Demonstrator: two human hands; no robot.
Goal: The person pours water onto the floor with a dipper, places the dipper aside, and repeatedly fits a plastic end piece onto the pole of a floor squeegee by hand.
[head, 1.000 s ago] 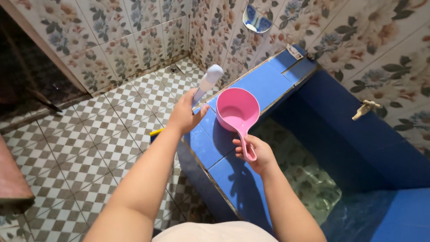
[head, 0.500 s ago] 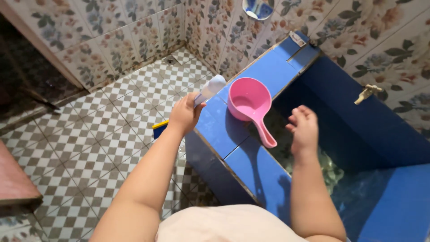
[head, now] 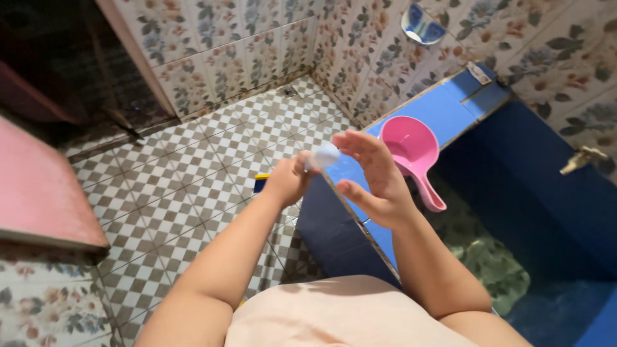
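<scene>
R hand (head: 376,177) has let go of the pink dipper (head: 411,151), now open, palm by the bottle (head: 323,156); L hand (head: 289,180) grips bottle, tipped toward palm.

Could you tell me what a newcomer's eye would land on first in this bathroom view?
Most likely the bright pink dipper lying on the blue ledge of the water basin at the right. Next, at the centre, the left hand gripping a small pale bottle, with the right hand open, palm turned towards it. Around them run a checkered floor and flowered wall tiles.
</scene>
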